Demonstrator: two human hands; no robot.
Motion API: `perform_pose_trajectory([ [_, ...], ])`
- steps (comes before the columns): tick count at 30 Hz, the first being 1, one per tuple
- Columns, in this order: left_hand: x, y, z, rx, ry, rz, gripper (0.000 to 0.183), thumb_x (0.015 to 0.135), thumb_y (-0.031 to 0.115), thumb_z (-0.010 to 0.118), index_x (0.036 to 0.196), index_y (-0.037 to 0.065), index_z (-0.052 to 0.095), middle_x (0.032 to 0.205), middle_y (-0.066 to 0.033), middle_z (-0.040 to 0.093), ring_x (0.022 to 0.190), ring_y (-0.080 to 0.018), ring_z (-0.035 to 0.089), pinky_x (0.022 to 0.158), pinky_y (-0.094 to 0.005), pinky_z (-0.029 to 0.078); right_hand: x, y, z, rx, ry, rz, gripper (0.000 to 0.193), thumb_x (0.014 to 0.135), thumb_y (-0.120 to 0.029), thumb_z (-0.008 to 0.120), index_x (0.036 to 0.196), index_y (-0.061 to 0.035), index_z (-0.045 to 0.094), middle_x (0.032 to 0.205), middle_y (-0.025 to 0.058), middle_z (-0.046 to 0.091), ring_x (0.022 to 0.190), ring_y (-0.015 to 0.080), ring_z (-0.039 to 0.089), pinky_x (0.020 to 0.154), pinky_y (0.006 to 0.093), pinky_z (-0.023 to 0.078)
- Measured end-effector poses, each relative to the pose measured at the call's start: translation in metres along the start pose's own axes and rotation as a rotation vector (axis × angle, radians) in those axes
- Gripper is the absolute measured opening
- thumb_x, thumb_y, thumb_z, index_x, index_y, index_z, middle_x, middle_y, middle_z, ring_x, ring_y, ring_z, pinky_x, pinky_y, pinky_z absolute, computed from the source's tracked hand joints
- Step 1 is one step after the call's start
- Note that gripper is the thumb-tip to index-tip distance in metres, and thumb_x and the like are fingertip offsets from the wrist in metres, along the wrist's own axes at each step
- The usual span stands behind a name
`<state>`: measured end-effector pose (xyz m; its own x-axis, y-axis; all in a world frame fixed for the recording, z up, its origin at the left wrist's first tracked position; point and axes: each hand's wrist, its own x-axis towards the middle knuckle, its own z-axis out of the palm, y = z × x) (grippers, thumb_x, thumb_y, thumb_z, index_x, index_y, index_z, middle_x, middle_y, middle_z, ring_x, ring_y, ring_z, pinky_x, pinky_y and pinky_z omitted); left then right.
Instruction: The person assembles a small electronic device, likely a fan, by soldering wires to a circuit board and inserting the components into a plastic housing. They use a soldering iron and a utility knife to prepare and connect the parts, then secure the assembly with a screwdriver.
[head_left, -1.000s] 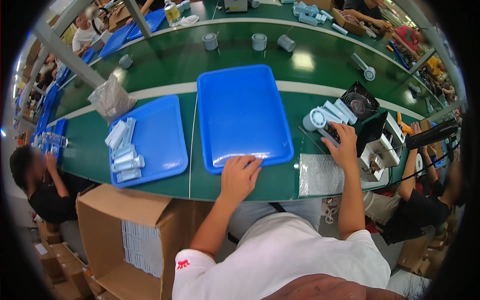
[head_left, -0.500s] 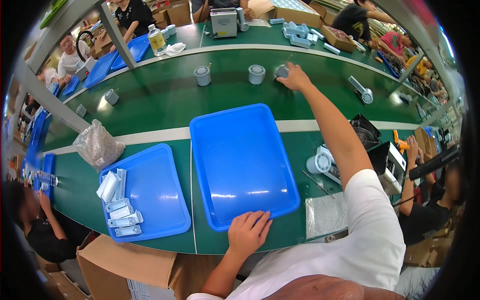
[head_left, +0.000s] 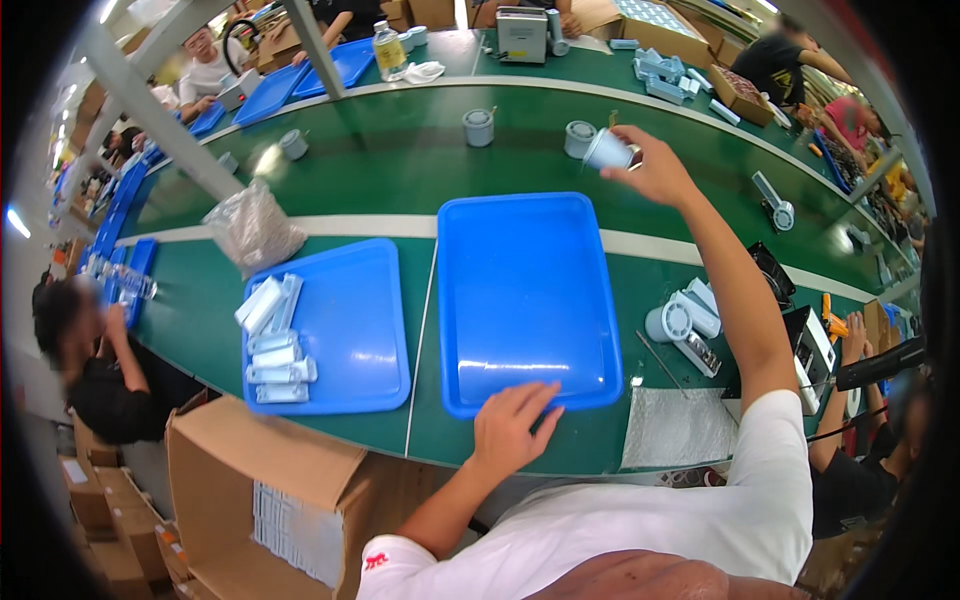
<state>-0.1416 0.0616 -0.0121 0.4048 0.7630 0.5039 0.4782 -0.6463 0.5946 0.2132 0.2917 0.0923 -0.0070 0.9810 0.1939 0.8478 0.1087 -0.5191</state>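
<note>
My right hand (head_left: pixel 650 168) is closed around a light-blue cylindrical fan head (head_left: pixel 606 150), held tilted above the green belt (head_left: pixel 380 170). Just behind it stands a similar fan head (head_left: pixel 579 139), close to the held one. My left hand (head_left: pixel 512 425) has its fingers apart at the near rim of a blue tray (head_left: pixel 530 330) with nothing inside, and it grips nothing. Left of that, a second blue tray (head_left: pixel 360 340) carries several pale-blue handle-shaped casings (head_left: pixel 280 365) piled on its left side.
More fan heads (head_left: pixel 478 127) stand along the belt. A bag of small parts (head_left: pixel 255 228) sits behind the left tray. On the right lie a fan head (head_left: pixel 668 322), a thin rod (head_left: pixel 660 358) and bubble wrap (head_left: pixel 678 428). An open cardboard box (head_left: pixel 215 490) stands below the table's edge.
My right hand has lifted a fan head off the belt and brought it slightly nearer. My left hand's fingers have spread at the tray rim. The whole view has shifted.
</note>
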Motion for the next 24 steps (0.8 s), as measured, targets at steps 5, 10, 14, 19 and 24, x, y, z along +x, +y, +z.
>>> perform_pose_trajectory([
  [5, 0.025, 0.000, -0.014, -0.401, 0.083, -0.396, 0.092, 0.083, 0.019, 0.089, 0.157, 0.002, 0.037, 0.134, -0.0190, 0.062, 0.109, -0.0280, 0.069, 0.089, -0.0390, 0.058, -0.096, -0.099, 0.034, 0.026, -0.226, -0.437, 0.082, 0.072, -0.017, 0.089, 0.146, -0.0110, 0.054, 0.127, 0.0138, 0.069, 0.111, 0.0337, 0.067, 0.098, 0.0422, 0.054],
  [10, 0.037, -0.041, -0.002, -0.791, 0.024, -0.341, 0.082, 0.084, 0.027, 0.089, 0.150, 0.002, 0.048, 0.132, -0.0179, 0.063, 0.114, -0.0245, 0.068, 0.088, -0.0384, 0.059, -0.165, -0.136, 0.071, 0.098, -0.305, -0.587, 0.076, 0.073, -0.010, 0.087, 0.143, -0.0121, 0.057, 0.130, 0.0123, 0.068, 0.117, 0.0354, 0.064, 0.101, 0.0452, 0.052],
  [14, 0.024, -0.028, -0.013, -0.242, 0.104, -0.170, 0.072, 0.080, 0.029, 0.090, 0.139, 0.006, 0.056, 0.122, -0.0164, 0.065, 0.111, -0.0337, 0.068, 0.094, -0.0410, 0.056, -0.168, -0.146, 0.062, 0.300, -0.346, -0.563, 0.060, 0.076, -0.006, 0.084, 0.133, -0.0092, 0.065, 0.122, 0.0114, 0.070, 0.108, 0.0293, 0.067, 0.092, 0.0404, 0.054],
  [19, 0.017, -0.027, -0.006, -0.171, -0.033, -0.240, 0.071, 0.078, 0.030, 0.086, 0.138, 0.007, 0.057, 0.126, -0.0185, 0.063, 0.111, -0.0404, 0.065, 0.095, -0.0464, 0.055, -0.129, -0.220, 0.079, 0.497, -0.226, -0.457, 0.033, 0.082, -0.005, 0.079, 0.115, -0.0054, 0.074, 0.103, 0.0095, 0.073, 0.090, 0.0214, 0.070, 0.079, 0.0309, 0.054],
  [24, 0.009, -0.041, 0.016, -0.024, 0.128, -0.037, 0.071, 0.079, 0.036, 0.084, 0.139, 0.010, 0.058, 0.138, -0.0176, 0.060, 0.121, -0.0384, 0.062, 0.103, -0.0475, 0.050, -0.096, -0.349, 0.207, 0.310, -0.372, -0.796, 0.032, 0.090, -0.015, 0.077, 0.121, -0.0067, 0.073, 0.106, 0.0103, 0.074, 0.094, 0.0224, 0.070, 0.084, 0.0369, 0.056],
])
